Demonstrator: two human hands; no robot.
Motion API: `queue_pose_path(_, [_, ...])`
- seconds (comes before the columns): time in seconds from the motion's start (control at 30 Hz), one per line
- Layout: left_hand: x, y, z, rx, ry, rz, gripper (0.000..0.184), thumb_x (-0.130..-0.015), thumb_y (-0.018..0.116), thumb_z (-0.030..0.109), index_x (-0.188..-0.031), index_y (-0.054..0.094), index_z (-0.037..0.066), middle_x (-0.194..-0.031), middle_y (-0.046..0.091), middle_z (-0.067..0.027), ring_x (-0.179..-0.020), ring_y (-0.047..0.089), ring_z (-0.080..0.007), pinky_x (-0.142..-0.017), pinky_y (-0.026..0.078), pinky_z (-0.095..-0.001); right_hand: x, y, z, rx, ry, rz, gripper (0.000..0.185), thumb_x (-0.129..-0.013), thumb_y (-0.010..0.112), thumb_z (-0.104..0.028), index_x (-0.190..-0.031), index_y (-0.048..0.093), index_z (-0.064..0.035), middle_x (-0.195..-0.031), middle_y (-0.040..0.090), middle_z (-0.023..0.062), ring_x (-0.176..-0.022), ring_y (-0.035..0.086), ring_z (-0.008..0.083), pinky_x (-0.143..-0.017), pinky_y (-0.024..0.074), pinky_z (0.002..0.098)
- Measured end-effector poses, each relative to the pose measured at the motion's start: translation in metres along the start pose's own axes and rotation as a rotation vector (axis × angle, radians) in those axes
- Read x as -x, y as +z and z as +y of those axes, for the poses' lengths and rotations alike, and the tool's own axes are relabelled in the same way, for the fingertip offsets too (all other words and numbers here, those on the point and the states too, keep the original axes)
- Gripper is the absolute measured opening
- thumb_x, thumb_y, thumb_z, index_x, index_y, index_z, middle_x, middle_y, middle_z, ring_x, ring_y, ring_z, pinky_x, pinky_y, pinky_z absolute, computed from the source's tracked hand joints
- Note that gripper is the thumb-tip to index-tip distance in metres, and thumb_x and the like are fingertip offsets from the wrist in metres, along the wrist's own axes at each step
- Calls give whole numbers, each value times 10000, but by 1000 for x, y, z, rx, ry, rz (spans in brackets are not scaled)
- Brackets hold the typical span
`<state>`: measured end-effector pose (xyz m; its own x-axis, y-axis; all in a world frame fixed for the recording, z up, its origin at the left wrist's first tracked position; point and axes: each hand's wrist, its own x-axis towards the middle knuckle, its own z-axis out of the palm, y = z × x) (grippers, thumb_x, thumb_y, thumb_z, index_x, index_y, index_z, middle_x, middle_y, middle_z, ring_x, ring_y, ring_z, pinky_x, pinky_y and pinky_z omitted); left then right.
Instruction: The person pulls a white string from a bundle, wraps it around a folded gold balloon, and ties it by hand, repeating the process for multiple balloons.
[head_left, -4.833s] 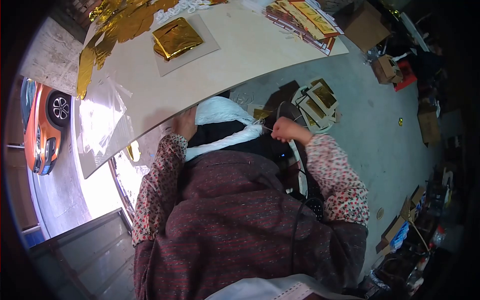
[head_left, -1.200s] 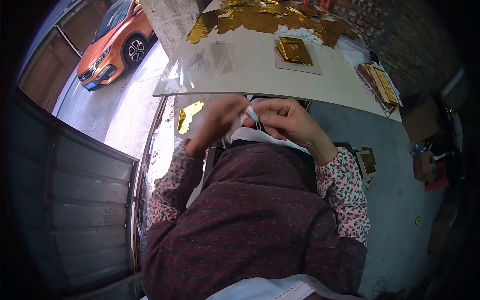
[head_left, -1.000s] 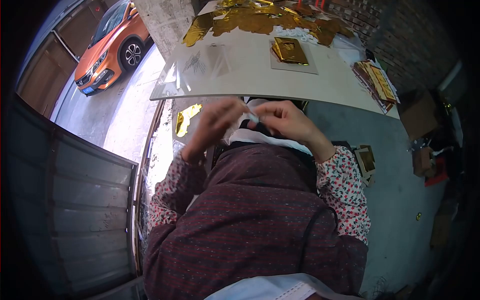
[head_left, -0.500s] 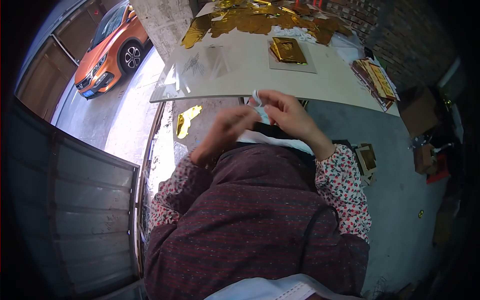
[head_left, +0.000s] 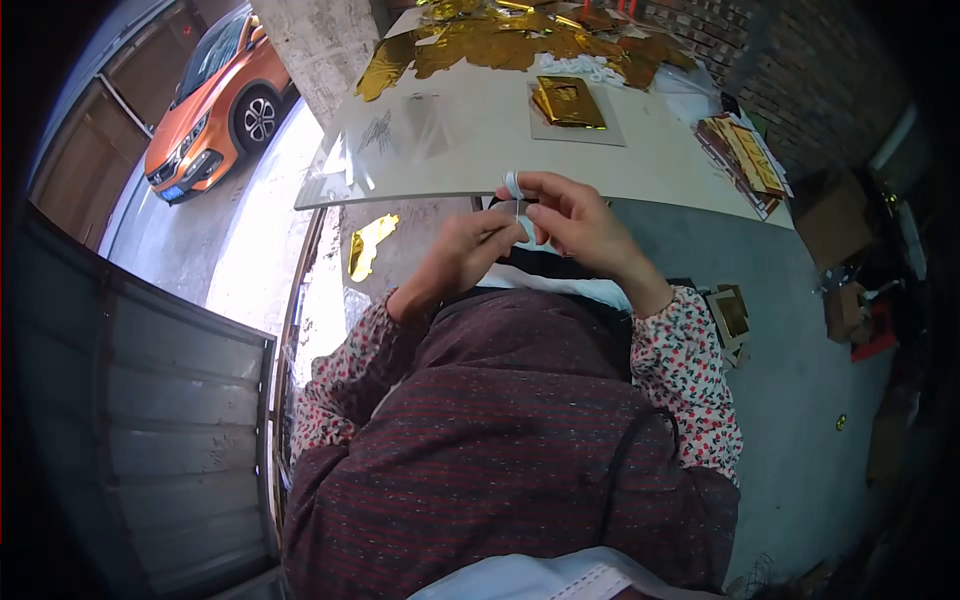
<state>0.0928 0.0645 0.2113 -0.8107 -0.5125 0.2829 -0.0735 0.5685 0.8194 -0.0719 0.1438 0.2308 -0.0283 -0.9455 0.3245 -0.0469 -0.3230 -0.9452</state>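
White string (head_left: 513, 184) is looped around a finger of my right hand (head_left: 580, 222). That hand is curled, its thumb bent in toward the fingers. A thin strand drops from the loops to my left hand (head_left: 468, 248), whose fingers are pressed together on it. Both hands are close together over my lap, just before the table's near edge. Below them I see white cloth (head_left: 540, 283) across my lap.
On the pale table (head_left: 470, 150) are gold foil sheets (head_left: 480, 45), a gold foil packet (head_left: 570, 103) on a board, a white heap (head_left: 580, 68) and printed cards (head_left: 750, 160). A foil scrap (head_left: 370, 247) lies on the floor. Metal panels (head_left: 180, 400) stand left; an orange car (head_left: 205, 110) is outside.
My left hand, blurred before, is now sharper and slightly right and lower, with a taut strand visible between the hands. The right hand stays nearly in place. The view has shifted slightly.
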Motion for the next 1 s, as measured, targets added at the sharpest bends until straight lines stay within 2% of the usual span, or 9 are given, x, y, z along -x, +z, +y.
queue_pose_path(0.1, [-7, -16, -13, 255, 7, 153, 200, -908, 536, 147, -863, 620, -28, -687, 570, -12, -655, 508, -67, -586, 421, -225, 10, -12, 2, 111, 307, -260, 308, -893, 473, -29, -1192, 535, 6, -1017, 643, 37, -620, 511, 30, -485, 404, 160])
queue_pose_path(0.13, [-10, -18, -7, 284, -85, 149, 183, -902, 537, 131, -841, 616, -22, -675, 548, -4, -642, 486, -60, -577, 405, -210, 12, -12, -1, -79, 313, -321, 316, -887, 471, -27, -1194, 530, 14, -1028, 636, 29, -620, 508, 33, -495, 406, 160])
queue_pose_path(0.27, [-3, 6, -11, 205, -115, 2, 148, -890, 529, 99, -869, 628, -9, -685, 576, -15, -638, 518, -72, -572, 418, -219, 5, -6, 2, -75, 106, -65, 333, -895, 487, -46, -1223, 510, 7, -980, 652, 51, -569, 478, 17, -453, 391, 156])
queue_pose_path(0.37, [-5, 3, -14, 22, 62, 167, 137, -885, 535, 99, -889, 637, 7, -686, 583, -21, -634, 531, -78, -566, 426, -226, 10, -8, 22, 145, 225, -63, 344, -893, 481, -39, -1233, 504, 4, -988, 659, 59, -558, 479, 13, -438, 383, 155])
queue_pose_path(0.63, [-4, 14, -35, 687, -162, -4, 166, -893, 552, 140, -918, 615, -12, -695, 553, -3, -597, 484, -49, -532, 368, -187, 17, -12, 0, -445, 287, -169, 240, -889, 547, -79, -1099, 580, 32, -957, 662, 102, -537, 501, 23, -428, 370, 152])
queue_pose_path(0.77, [6, 11, -28, 415, -122, 112, 169, -892, 533, 113, -967, 592, -27, -744, 561, -18, -627, 510, -74, -583, 404, -201, 15, -21, 7, -448, 234, -83, 213, -890, 544, -72, -1069, 583, 37, -986, 652, 117, -541, 508, 31, -437, 391, 159])
queue_pose_path(0.83, [10, 3, -1, 431, -11, 381, 126, -893, 510, 34, -966, 592, -29, -774, 576, -38, -717, 541, -90, -647, 437, -216, 15, -24, 4, -439, 236, -84, 211, -885, 556, -79, -1060, 586, 33, -969, 654, 112, -544, 513, 34, -443, 394, 164])
queue_pose_path(0.9, [10, -1, 10, 270, 205, 412, 166, -884, 481, 20, -990, 598, -28, -874, 614, -71, -807, 573, -123, -770, 449, -246, 18, -22, 5, -434, 247, -95, 215, -882, 563, -87, -1059, 586, 34, -957, 656, 111, -541, 512, 34, -441, 390, 167])
queue_pose_path(1.0, [2, 6, 13, -28, 350, 301, 251, -870, 517, -33, -1112, 583, -28, -981, 644, -90, -885, 593, -125, -787, 462, -244, 20, -16, 2, -379, 249, -94, 229, -874, 575, -91, -1064, 584, 37, -881, 649, 83, -529, 505, 34, -435, 380, 172])
